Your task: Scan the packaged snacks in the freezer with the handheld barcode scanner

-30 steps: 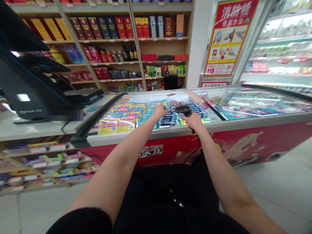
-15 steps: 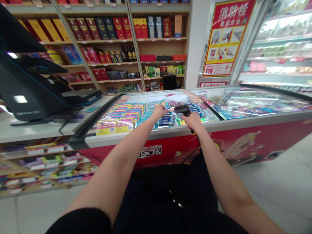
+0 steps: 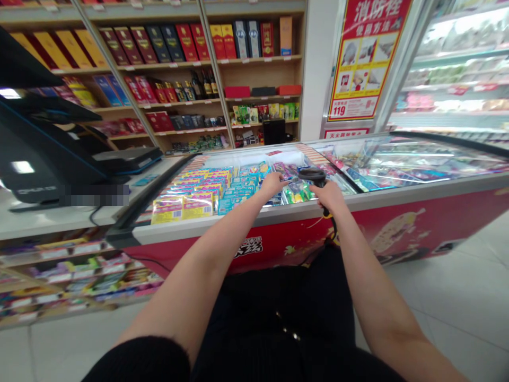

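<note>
My right hand is wrapped round the handle of a black handheld scanner, whose cable hangs down against the red freezer front. To its left, my left hand has its fingers pinched on a small item too small to make out, close to the scanner head. Both hands are over the glass-topped chest freezer. Inside it lie yellow and pink packs, light-blue packs and green packs.
A counter at the left holds a dark checkout terminal. Behind the freezer stand wooden shelves with boxes and bottles. A red poster hangs beside a lit refrigerated display at the right.
Both hands and the scanner have moved to the right over the freezer. The camera view has shifted slightly. Both hands keep their hold.
</note>
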`<state>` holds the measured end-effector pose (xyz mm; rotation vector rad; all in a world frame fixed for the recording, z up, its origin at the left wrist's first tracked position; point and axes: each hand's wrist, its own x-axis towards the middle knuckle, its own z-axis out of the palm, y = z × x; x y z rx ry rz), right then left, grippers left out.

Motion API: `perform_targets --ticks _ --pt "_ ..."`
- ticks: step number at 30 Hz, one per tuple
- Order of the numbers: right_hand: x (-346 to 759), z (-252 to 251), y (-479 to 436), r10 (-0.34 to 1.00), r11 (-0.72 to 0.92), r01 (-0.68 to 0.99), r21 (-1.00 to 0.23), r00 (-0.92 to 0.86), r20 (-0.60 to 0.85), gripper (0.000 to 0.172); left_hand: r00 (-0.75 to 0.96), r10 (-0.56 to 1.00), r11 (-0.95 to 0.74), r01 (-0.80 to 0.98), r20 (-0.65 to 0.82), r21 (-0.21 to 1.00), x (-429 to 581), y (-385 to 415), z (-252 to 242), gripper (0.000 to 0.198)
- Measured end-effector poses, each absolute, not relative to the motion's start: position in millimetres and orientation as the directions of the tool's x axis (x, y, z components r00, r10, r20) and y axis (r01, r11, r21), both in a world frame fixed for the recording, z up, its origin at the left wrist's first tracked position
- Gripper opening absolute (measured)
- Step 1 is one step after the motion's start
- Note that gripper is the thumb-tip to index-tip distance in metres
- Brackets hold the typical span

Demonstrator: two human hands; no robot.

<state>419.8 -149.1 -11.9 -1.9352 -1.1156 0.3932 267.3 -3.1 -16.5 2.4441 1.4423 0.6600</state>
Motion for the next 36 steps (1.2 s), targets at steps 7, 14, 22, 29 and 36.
perform_targets --ticks 7,14,22,29,36 --pt "467.8 -30.8 -152.2 0.752 -0.235 0.469 -0.851 0.643 0.146 0.028 0.535 0.803 -0.596 0.705 0.263 0.385 330.4 -26.0 -40.7 0.024" --pt "492.8 -45.9 -157.0 0.727 -0.233 0.387 -0.892 0.679 0.105 0.023 0.628 0.709 -0.702 0.672 0.322 0.236 369.7 -49.3 -54.7 0.023" --pt "505.3 -52.2 -151.1 0.713 -0.252 0.352 -0.902 0.698 0.073 0.025 0.617 0.704 -0.689 0.713 0.352 0.129 385.4 -50.3 -56.8 0.023" --pt "500.2 -47.8 -145.6 0.732 -0.225 0.361 -0.905 0.676 0.088 0.028 0.564 0.746 -0.642 0.750 0.354 0.157 393.9 -34.2 -53.4 0.026" --pt "492.6 -43.9 -145.6 0.747 -0.261 0.415 -0.871 0.659 0.089 0.029 0.456 0.804 -0.565 0.786 0.381 0.250 366.1 -9.6 -36.9 0.030"
